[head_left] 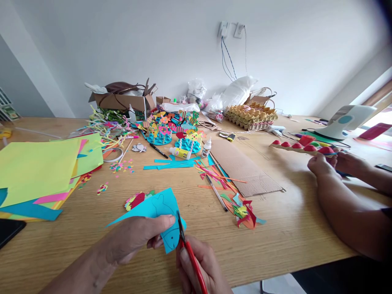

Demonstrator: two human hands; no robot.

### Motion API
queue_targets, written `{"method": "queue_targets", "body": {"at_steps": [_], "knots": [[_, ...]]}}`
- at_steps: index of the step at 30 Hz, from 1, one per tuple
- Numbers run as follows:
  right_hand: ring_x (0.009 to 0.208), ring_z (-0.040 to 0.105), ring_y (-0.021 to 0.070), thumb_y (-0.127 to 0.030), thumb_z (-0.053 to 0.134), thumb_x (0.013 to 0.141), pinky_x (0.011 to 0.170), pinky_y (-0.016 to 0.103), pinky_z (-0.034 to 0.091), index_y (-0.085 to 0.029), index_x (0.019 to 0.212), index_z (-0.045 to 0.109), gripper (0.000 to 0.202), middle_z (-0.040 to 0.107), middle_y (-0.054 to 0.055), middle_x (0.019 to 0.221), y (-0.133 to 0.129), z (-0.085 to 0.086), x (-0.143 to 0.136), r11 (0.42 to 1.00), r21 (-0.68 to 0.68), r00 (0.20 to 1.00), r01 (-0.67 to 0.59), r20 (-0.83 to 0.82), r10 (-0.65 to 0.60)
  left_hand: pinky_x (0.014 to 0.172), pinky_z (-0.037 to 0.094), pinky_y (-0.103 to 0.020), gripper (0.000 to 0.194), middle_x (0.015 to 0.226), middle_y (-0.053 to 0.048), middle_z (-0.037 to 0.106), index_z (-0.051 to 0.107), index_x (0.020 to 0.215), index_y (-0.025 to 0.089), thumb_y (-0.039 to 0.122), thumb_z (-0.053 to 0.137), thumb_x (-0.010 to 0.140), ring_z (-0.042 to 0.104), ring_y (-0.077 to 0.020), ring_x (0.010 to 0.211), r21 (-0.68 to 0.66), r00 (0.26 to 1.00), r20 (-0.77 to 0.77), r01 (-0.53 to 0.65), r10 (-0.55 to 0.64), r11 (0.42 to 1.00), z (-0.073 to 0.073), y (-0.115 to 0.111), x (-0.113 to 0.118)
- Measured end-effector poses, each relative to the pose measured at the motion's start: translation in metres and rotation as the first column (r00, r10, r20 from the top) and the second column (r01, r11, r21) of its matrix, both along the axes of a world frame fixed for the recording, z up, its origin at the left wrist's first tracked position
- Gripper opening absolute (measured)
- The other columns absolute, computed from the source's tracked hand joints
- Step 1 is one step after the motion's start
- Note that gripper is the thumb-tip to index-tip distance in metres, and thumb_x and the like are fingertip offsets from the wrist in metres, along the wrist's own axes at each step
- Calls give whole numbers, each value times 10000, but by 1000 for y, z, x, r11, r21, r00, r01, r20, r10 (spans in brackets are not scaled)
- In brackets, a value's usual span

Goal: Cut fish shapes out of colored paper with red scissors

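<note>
A piece of blue paper (165,200) with a fish outline drawn on it is pinched in my left hand (134,234), thumb on top. My right hand (200,265) holds red-handled scissors (196,267), whose dark blades meet the paper's right edge beside the drawn fish. Behind the blue paper, a small pile of colored cut-outs (137,200) lies on the table, partly covered by the sheet. To the right of the scissors are colored paper scraps (243,212) and a pen (217,193).
Colored sheets (36,167) lie at the left, near a dark phone (10,232). Glue bottles (180,153) and blue decorated pieces (159,136) stand farther back. A cardboard strip (245,167) lies right of center. Another person's hands (324,163) hold an egg-carton strip (295,147).
</note>
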State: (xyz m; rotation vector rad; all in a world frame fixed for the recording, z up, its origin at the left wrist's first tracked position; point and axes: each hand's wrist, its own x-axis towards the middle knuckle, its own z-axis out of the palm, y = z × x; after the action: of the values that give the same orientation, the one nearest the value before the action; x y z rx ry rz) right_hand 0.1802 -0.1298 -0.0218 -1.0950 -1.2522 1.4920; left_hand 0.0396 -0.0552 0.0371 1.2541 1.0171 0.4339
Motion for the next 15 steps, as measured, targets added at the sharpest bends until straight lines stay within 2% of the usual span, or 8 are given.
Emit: {"method": "queue_targets", "body": {"at_steps": [7,15], "knots": [[340,274,42,-704,375,784,316,153,199,-201,586,335,542,307,-74,419,0,-1,0,999,30,999,22,26,-23,426,265,-227,353,449,58,416,447,501,193,497,560,640,348,-84,433,-10,1000,10,20,-20,1000,-5,4,-1],[345,273,45,-677,373,806,323,160,190,-201,581,335,528,320,-68,418,-2,0,2,999,27,998,21,52,-22,446,261,-226,322,459,52,432,462,498,185,456,563,639,356,-83,445,-31,999,13,33,-32,999,-2,3,-2]]}}
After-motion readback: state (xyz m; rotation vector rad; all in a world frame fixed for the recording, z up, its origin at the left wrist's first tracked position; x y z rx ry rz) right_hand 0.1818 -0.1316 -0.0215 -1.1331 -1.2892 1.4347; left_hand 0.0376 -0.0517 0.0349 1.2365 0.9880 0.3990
